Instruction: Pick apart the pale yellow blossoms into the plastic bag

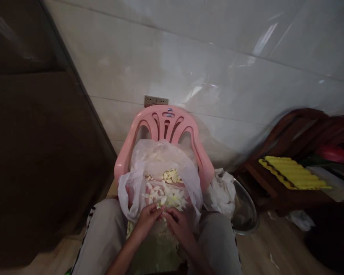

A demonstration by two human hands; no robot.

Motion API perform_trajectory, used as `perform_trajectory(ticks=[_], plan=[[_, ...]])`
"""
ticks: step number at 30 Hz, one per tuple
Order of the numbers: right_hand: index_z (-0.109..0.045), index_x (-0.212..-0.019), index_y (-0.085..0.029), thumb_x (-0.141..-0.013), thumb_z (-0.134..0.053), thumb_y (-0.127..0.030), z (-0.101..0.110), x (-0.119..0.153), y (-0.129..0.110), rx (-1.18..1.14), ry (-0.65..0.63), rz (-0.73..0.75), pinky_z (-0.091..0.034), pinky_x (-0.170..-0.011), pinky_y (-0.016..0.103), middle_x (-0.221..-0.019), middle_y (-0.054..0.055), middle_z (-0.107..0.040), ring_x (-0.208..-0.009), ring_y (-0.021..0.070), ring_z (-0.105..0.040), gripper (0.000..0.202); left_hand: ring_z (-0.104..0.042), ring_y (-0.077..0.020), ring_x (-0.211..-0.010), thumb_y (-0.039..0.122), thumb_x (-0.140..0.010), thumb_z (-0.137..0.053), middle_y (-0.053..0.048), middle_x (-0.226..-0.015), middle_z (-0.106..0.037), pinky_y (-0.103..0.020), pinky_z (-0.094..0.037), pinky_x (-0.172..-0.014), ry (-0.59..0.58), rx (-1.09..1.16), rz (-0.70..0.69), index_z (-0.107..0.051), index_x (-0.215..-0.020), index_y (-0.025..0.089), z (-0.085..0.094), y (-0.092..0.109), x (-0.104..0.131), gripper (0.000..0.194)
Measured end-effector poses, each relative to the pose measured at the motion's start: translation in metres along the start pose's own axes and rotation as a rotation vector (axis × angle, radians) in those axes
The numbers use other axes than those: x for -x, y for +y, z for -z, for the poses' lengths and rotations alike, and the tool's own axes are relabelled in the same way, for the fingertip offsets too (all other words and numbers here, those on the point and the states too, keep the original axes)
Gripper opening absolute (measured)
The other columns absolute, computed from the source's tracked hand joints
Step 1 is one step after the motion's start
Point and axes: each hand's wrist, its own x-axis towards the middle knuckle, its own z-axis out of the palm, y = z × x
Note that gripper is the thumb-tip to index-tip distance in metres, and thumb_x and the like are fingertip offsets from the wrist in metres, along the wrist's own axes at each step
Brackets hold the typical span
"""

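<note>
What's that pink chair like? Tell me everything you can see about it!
The pink armchair looks like smooth molded plastic. Its rounded back has curved slats with gaps between them and small labels near the top. Broad arms sweep down both sides. It stands upright, facing the person, its back near the tiled wall. A whitish see-through plastic bag covers the seat area, hiding most of it.

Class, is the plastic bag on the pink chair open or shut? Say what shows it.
Open: the plastic bag has its edges spread apart, white flowers showing between.
</note>
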Motion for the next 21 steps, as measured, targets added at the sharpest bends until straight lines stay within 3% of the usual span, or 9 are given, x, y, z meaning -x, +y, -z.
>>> perform_trajectory(ticks=[9, 17, 21], plan=[[-0.062, -0.073, -0.018, -0.088, -0.055, -0.053, 0.003, 0.001, -0.003, -0.023, -0.020, -0.040, -0.031, -0.042, 0.021, -0.049, -0.006, -0.045, -0.040, 0.0086, -0.039, 0.039, -0.050, -0.0131, -0.049, 0.067, -0.057, -0.072, 0.005, -0.047, -0.055, -0.026, -0.039, -0.056, -0.036, 0.002, 0.025, -0.050, -0.056, 0.021, -0.003, 0.006, 0.001, 0.050], [-0.068, -0.091, -0.020, -0.091, -0.053, -0.028, -0.001, 0.005, -0.001, 0.327, 0.058, 0.269, -0.045, -0.069, 0.025, -0.078, 0.002, -0.069, -0.070, 0.0156, -0.062, 0.017, -0.049, -0.0127, -0.048, 0.063, -0.061, -0.070, 0.004, -0.047, -0.054, -0.026, -0.038, -0.054, -0.029, -0.025, -0.015, -0.053, -0.054, 0.021, 0.000, -0.005, -0.001, 0.046], [-0.064, -0.086, -0.020, -0.090, -0.050, -0.026, -0.002, 0.006, -0.001, 0.318, 0.101, 0.265, -0.044, -0.063, 0.023, -0.074, 0.001, -0.066, -0.066, 0.0148, -0.061, 0.016, -0.049, -0.0125, -0.048, 0.059, -0.064, -0.070, 0.004, -0.048, -0.056, -0.025, -0.037, -0.053, -0.057, -0.042, -0.038, -0.053, -0.056, 0.020, -0.001, -0.010, -0.002, 0.043]])
